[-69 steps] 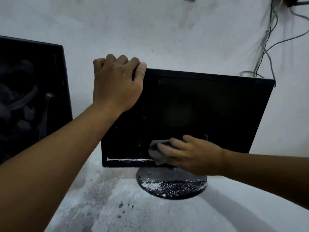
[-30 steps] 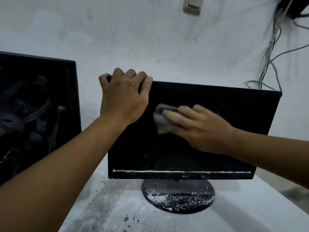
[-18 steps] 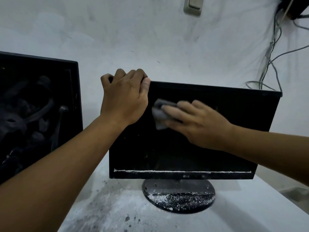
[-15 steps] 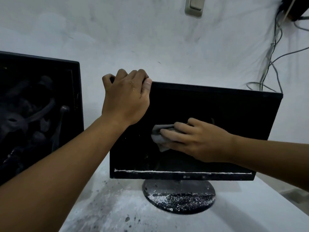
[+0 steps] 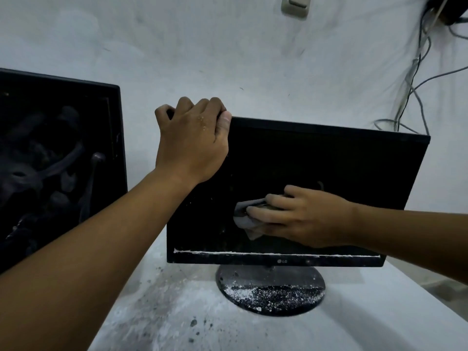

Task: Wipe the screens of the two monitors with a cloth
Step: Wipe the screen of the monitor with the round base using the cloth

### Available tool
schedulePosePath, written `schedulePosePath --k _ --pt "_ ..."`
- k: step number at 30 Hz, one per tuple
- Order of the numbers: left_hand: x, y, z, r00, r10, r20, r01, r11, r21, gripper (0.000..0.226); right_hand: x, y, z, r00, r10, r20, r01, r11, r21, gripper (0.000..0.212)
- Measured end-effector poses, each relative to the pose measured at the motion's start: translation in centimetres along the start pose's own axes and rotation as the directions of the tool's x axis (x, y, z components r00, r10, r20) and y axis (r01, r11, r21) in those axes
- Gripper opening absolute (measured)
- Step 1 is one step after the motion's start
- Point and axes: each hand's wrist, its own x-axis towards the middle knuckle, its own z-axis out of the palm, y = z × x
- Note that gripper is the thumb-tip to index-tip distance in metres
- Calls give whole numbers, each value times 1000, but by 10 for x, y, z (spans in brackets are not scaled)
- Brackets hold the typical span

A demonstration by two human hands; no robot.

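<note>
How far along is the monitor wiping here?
Nothing looks finished. In hand: left hand grips the LG monitor corner while right hand presses the cloth low on its still speckled screen. Left: second monitor, visibly smeared.

"LG" stands on the lower bezel of the right monitor [image 5: 329, 160].

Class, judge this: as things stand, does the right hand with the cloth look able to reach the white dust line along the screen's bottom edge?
Probably yes. The right hand presses the cloth just above the dust line, with only bare screen between.
</note>
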Motion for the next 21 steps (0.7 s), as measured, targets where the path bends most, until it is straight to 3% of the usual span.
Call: schedulePosePath --k 2,5,7,11,15,18,21 --pt "-1 1 1 1000 -2 -3 2 1000 9 24 3 13 -3 999 30 -38 -30 1000 -1 37" --pt "-1 1 1 1000 -4 -8 4 1000 20 24 15 36 -12 917 367 -155 -365 930 44 44" --pt "-1 1 1 1000 -7 -8 7 1000 28 24 22 35 -13 860 477 -181 -472 879 69 47" --pt "-1 0 1 1000 -9 0 9 1000 16 22 16 -3 0 975 196 -104 -195 981 18 40" --pt "-1 0 -1 1000 -2 -2 2 1000 0 21 10 -17 1 1000 -16 2 16 1000 -22 50" --pt "-1 1 -1 1000 -6 -4 6 1000 5 21 16 7 -4 976 191 -104 -191 982 16 44" --pt "-1 2 0 1000 -14 -9 14 1000 7 20 23 18 -7 870 473 -139 -469 881 62 50"
